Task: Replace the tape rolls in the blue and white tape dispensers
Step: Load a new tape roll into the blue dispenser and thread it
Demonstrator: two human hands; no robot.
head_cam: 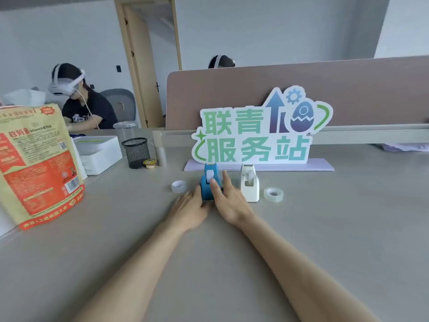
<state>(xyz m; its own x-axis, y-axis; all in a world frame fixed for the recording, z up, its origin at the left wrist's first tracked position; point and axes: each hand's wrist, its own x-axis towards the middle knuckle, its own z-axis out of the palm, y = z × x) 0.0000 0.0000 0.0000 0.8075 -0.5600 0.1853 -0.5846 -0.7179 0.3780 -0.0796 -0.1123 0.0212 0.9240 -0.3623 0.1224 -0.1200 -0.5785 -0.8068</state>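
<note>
A blue tape dispenser [208,182] stands on the grey desk with a pale roll in its cradle. My left hand [189,206] lies against its near left side, thumb touching the base. My right hand [226,198] rests against its right side, fingers stretched forward and apart. A white tape dispenser [250,184] stands just right of my right hand, a roll in it too. One loose clear tape roll [178,186] lies left of the blue dispenser, another clear roll [274,194] right of the white one.
A standing sign with green characters [260,133] rises behind the dispensers. At left are a large red and yellow bag [39,163], a white box [99,152], a black mesh cup [136,152] and a small jelly cup [150,163]. A person with a headset sits far left.
</note>
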